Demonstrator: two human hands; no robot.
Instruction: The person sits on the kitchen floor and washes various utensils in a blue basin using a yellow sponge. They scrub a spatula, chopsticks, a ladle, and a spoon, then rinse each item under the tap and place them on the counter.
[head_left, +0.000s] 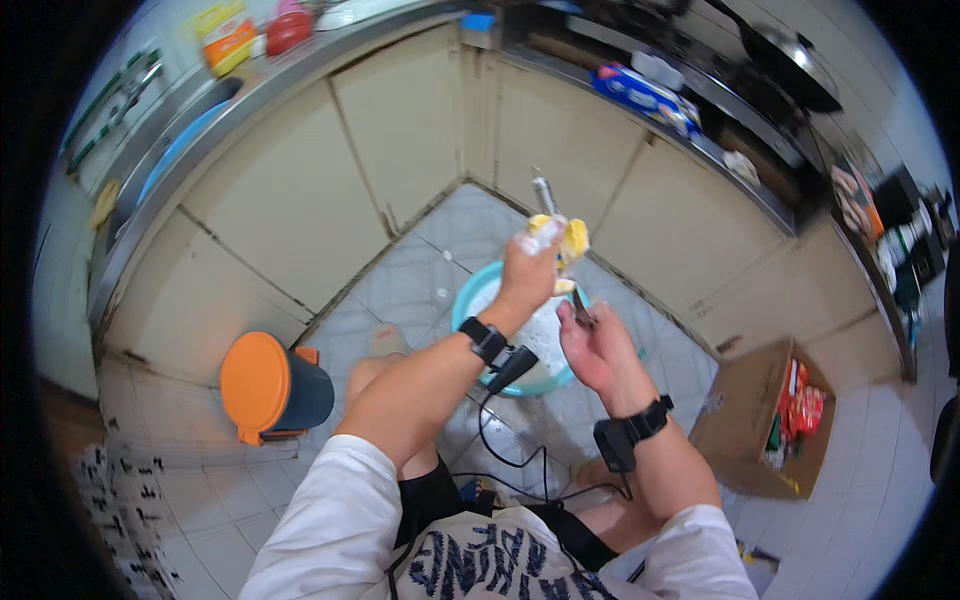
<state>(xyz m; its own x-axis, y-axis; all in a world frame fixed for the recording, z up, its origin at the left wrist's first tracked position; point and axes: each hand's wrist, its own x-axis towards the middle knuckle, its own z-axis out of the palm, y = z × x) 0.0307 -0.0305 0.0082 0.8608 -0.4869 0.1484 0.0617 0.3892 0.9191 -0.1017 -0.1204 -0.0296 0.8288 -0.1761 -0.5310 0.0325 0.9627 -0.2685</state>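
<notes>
My left hand (529, 266) is closed around a soapy yellow sponge (576, 238), pressed against a long metal utensil (544, 196). The utensil's far end sticks out beyond the sponge, and suds cover my fingers there. My right hand (600, 349) holds what looks like the same utensil's dark near end, between thumb and fingers; the sponge and my left hand hide its middle. Both hands are above a turquoise plastic basin (462, 300) on the floor. White, foamy water (541, 345) fills the part of the basin that shows between my arms.
A dark bin with an orange lid (255, 388) stands left. To the right, a cardboard box (739, 420) holds red packets. Cream cabinets (277, 172) meet in a corner ahead, below a counter with a blue packet (649, 97). A black cable (517, 461) loops between my wrist devices.
</notes>
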